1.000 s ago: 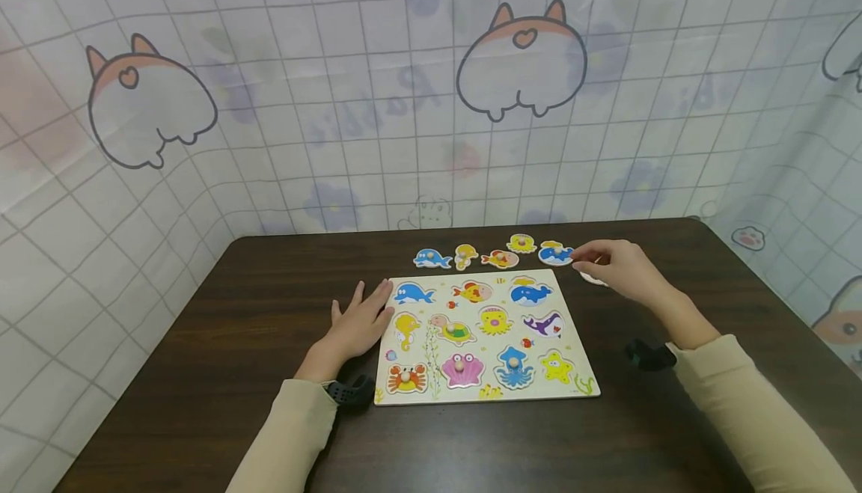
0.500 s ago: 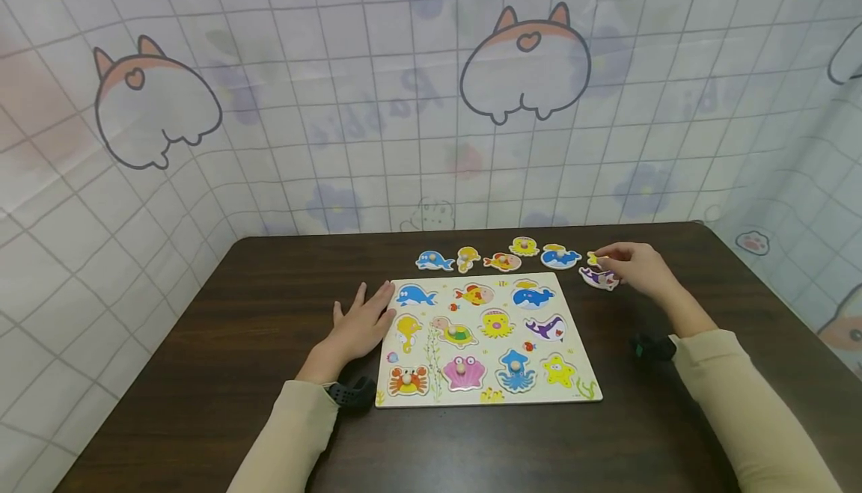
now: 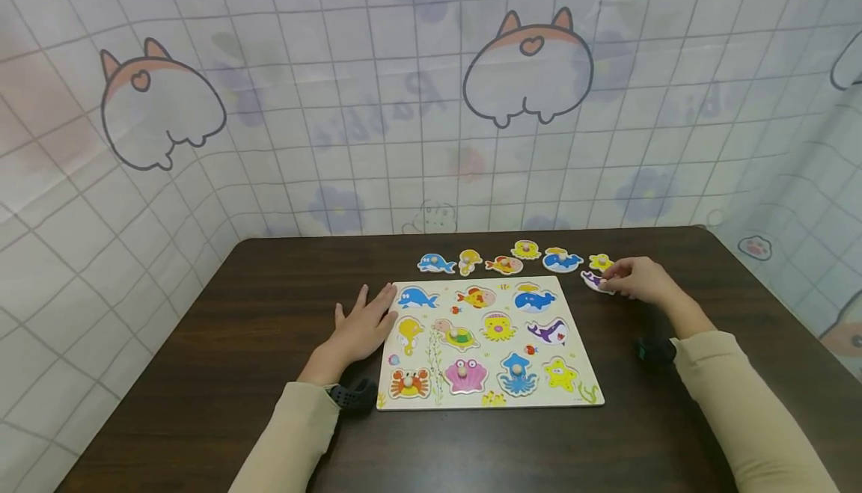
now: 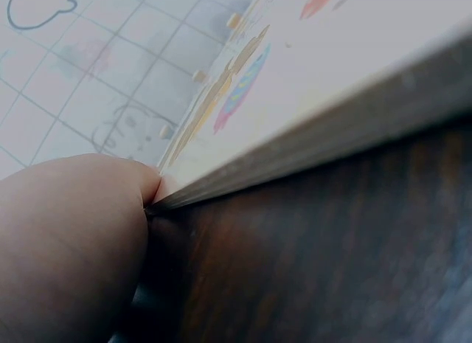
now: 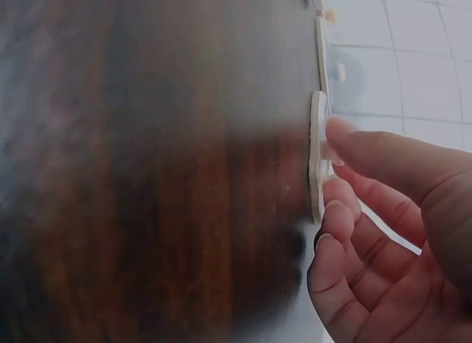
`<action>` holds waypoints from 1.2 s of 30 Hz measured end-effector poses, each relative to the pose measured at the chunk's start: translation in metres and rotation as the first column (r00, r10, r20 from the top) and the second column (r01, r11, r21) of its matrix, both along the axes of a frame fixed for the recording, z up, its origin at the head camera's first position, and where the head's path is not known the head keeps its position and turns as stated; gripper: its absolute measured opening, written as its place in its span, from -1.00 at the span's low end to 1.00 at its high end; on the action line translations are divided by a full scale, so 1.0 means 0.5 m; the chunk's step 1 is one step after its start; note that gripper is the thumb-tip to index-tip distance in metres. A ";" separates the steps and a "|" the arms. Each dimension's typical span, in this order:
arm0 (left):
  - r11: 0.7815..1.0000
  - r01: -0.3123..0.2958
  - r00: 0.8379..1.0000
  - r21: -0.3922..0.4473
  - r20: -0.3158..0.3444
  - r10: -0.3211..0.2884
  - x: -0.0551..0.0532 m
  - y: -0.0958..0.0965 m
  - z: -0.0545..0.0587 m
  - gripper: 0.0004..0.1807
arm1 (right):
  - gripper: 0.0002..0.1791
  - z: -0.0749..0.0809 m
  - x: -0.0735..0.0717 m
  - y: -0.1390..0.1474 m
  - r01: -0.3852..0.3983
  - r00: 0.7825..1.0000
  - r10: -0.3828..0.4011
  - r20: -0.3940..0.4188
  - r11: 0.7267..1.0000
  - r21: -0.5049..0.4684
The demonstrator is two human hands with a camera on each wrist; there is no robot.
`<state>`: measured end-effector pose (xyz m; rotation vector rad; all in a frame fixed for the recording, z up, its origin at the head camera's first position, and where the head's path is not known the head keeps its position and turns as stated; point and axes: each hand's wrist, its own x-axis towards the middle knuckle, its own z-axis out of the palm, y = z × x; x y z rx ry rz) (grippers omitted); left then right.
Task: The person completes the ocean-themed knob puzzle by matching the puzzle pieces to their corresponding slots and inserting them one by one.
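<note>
A wooden knob puzzle board [image 3: 488, 400] with sea animals lies on the dark table. My left hand [image 3: 355, 332] rests along its upper left edge with fingers spread; the left wrist view shows a digit touching the board's edge [image 4: 295, 151]. Beyond the board's far right corner, my right hand [image 3: 640, 281] pinches a purple whale puzzle piece [image 3: 592, 280] between thumb and fingers. In the right wrist view that piece [image 5: 318, 158] appears edge-on, the fingers hiding its knob. The yellow starfish piece [image 3: 600, 262] lies just behind it.
Behind the board lie loose pieces: a blue dolphin [image 3: 436, 263], a seahorse [image 3: 469, 262], a fish [image 3: 504, 265], an octopus [image 3: 526, 250] and a blue whale [image 3: 562, 259]. Crab [image 3: 409, 384], shell [image 3: 465, 377], squid [image 3: 518, 375] and turtle [image 3: 457, 336] pieces sit in the board.
My right hand has moved from beside the blue whale, past the starfish piece, to the purple whale piece and now pinches it. The left hand keeps its place on the board.
</note>
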<state>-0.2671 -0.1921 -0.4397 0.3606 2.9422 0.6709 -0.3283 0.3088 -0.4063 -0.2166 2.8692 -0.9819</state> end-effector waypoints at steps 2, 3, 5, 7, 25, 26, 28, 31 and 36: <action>1.000 0.000 1.000 0.007 -0.008 0.000 0.000 0.003 0.000 -0.30 | -0.65 0.002 0.003 0.002 0.002 1.000 -0.002 0.001 1.000 0.016; 1.000 -0.001 1.000 0.008 -0.009 0.001 0.000 0.004 0.000 -0.30 | -0.66 0.003 0.005 0.002 0.003 1.000 -0.003 0.001 1.000 0.022; 1.000 -0.001 1.000 0.010 -0.013 0.001 0.003 0.006 -0.003 -0.30 | -0.68 0.001 0.010 0.002 0.008 1.000 -0.008 0.001 0.999 0.033; 1.000 -0.001 1.000 0.015 -0.011 0.001 0.008 0.007 -0.006 -0.30 | -0.70 -0.002 0.016 0.001 0.004 1.000 -0.004 0.000 0.999 0.041; 1.000 0.013 1.000 0.025 -0.015 -0.013 0.012 0.002 -0.001 -0.31 | -0.81 0.044 0.063 -0.058 -0.117 0.982 0.125 -0.145 0.991 0.063; 1.000 0.011 1.000 0.025 -0.017 -0.010 0.010 0.001 0.001 -0.31 | -0.82 0.050 0.064 -0.065 -0.129 0.980 0.137 -0.146 0.990 0.064; 1.000 0.004 1.000 0.022 -0.018 -0.004 0.007 -0.001 0.004 -0.31 | -0.84 0.060 0.068 -0.079 -0.152 0.977 0.159 -0.141 0.987 0.057; 1.000 0.002 1.000 0.015 -0.024 -0.002 0.006 -0.004 0.005 -0.31 | -0.85 0.067 0.076 -0.099 -0.181 0.973 0.186 -0.135 0.982 0.050; 1.000 0.020 1.000 0.017 -0.024 -0.019 0.005 -0.002 0.005 -0.31 | -0.85 0.067 0.094 -0.122 -0.202 0.972 0.206 -0.114 0.978 0.043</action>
